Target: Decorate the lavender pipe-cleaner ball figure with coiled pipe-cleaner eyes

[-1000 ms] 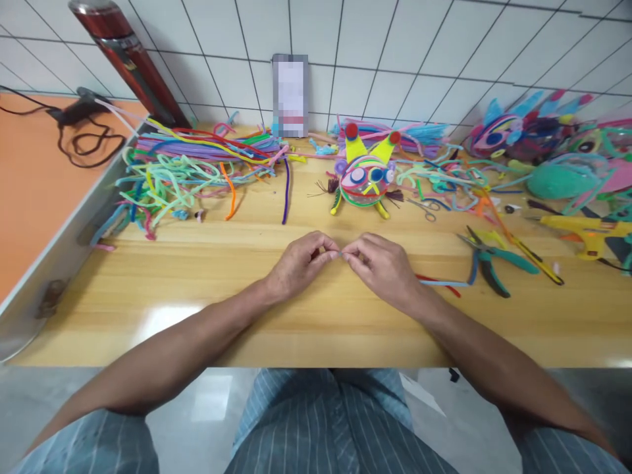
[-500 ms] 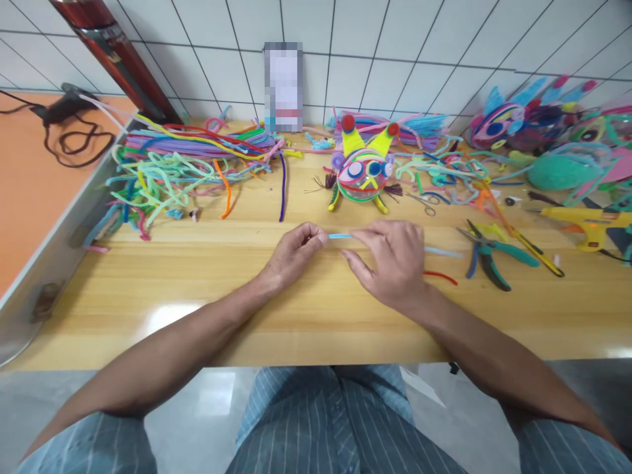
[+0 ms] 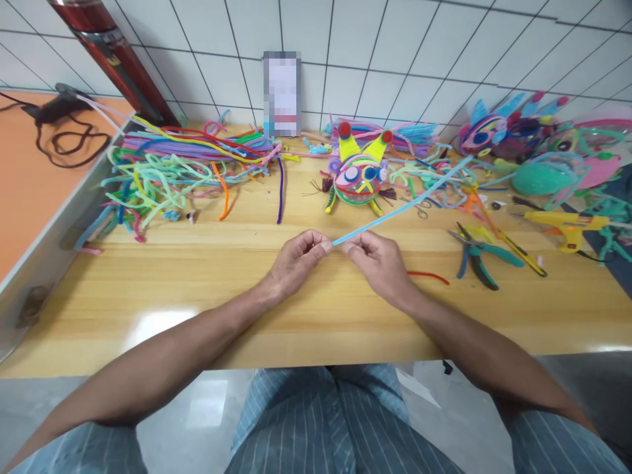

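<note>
My left hand (image 3: pixel 297 261) and my right hand (image 3: pixel 378 261) meet over the middle of the wooden table (image 3: pixel 197 309). Both pinch the near end of a long light-blue pipe cleaner (image 3: pixel 395 212), which rises at a slant to the right, off the table. Just behind my hands sits a round pipe-cleaner figure (image 3: pixel 358 176) with yellow horns and blue eyes. A short red pipe cleaner piece (image 3: pixel 428 276) lies on the table right of my right hand.
A heap of coloured pipe cleaners (image 3: pixel 182 168) fills the back left. Green-handled pliers (image 3: pixel 476 253), small scissors (image 3: pixel 419 209), a yellow glue gun (image 3: pixel 565 224) and more pipe-cleaner figures (image 3: pixel 513 135) lie at the right. A tiled wall (image 3: pixel 395 52) stands behind the table.
My right hand slid along the light-blue pipe cleaner and came back to the left hand. The pipe cleaner, flat on the table before, is now lifted and slants up to the right.
</note>
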